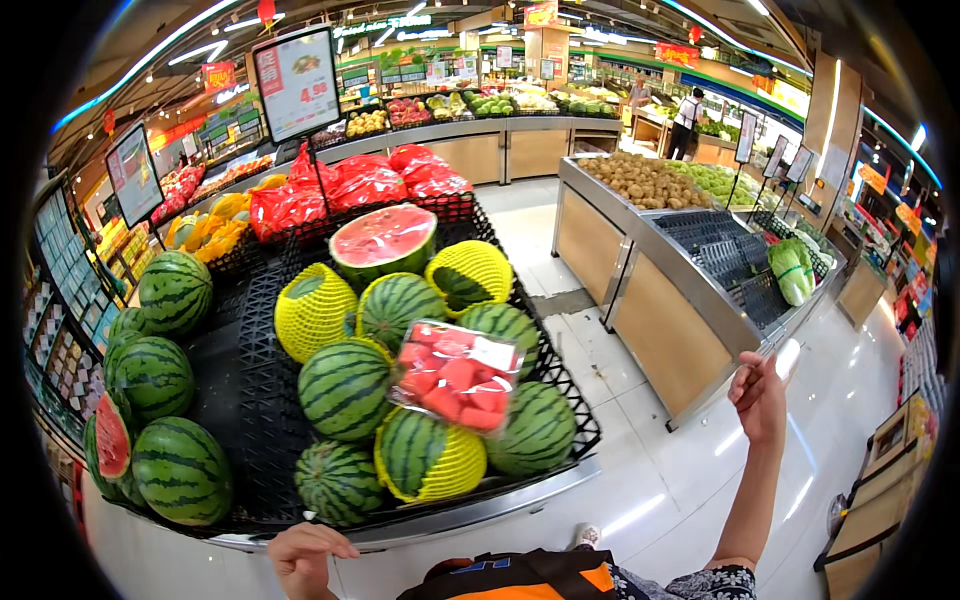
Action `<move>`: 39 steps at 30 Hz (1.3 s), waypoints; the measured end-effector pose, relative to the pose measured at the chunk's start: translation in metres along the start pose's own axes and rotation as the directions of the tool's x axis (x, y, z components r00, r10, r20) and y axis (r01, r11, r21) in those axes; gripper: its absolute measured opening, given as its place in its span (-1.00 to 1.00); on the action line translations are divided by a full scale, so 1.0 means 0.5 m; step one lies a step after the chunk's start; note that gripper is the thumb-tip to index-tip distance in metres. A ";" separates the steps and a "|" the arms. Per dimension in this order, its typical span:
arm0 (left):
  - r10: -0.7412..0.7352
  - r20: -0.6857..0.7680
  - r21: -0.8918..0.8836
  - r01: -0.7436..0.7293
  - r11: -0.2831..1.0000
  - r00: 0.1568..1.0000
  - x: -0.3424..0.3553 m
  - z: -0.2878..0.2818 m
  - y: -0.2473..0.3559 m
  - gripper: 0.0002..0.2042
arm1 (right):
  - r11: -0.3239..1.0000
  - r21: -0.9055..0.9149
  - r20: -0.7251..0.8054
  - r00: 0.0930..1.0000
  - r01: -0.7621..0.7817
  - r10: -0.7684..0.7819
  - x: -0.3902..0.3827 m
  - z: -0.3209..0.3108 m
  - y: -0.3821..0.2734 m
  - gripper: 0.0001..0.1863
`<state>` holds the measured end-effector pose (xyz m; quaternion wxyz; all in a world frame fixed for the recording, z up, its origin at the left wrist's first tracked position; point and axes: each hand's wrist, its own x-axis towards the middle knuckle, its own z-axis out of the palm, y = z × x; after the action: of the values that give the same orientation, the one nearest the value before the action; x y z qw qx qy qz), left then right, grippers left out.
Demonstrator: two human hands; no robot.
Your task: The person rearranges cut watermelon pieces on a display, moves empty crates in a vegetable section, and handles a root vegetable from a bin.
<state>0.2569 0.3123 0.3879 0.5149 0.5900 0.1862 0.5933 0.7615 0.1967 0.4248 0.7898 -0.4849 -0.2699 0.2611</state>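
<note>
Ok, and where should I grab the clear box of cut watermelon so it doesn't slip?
I'd grip the clear box by its left and right edges, coming from the near side, left hand on one edge and right hand on the other. It's wide, looks a bit tilted, and lies on round melons, so holding both sides should keep it steadier.

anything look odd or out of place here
The clear pack of cut watermelon looks askew over whole watermelons, an odd spot for packed fruit; it's blurred, so I can't tell whether it rests steadily. A dark patch also breaks the pale floor to their right; dirt or damage, unclear.
</note>
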 end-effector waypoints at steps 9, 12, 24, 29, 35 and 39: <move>0.013 0.005 -0.121 -0.012 0.993 1.000 0.042 0.413 -0.196 -0.55 | 0.984 0.032 0.129 0.977 -0.176 0.170 0.143 -0.335 0.028 -0.54; -0.047 0.018 -0.177 0.050 0.983 0.999 0.077 0.511 -0.216 -0.52 | 0.963 0.056 0.183 0.951 -0.264 0.250 0.195 -0.389 0.046 -0.55; -0.013 -0.431 -0.064 -0.016 0.998 0.902 0.243 0.556 -0.224 -0.55 | 0.749 0.078 0.590 0.636 -0.658 0.498 0.414 -0.315 0.221 -0.50; 0.069 -0.551 0.170 0.031 0.985 0.832 0.399 0.426 -0.245 -0.54 | 0.681 -0.044 0.706 0.460 -0.731 0.538 0.562 -0.205 0.307 -0.49; -0.145 -0.749 -0.053 0.161 0.986 0.647 0.531 0.239 -0.291 -0.48 | 0.544 -0.105 0.787 0.265 -0.833 0.557 0.715 -0.033 0.402 -0.46; -0.159 -0.774 0.023 0.278 0.960 0.613 0.569 0.217 -0.341 -0.44 | 0.464 -0.169 0.810 0.146 -0.869 0.569 0.800 0.066 0.474 -0.46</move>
<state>0.4847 0.5750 0.4166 0.4133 0.2910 0.4982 0.7045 0.9904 0.5803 0.2920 0.4214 -0.2389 -0.2605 0.8352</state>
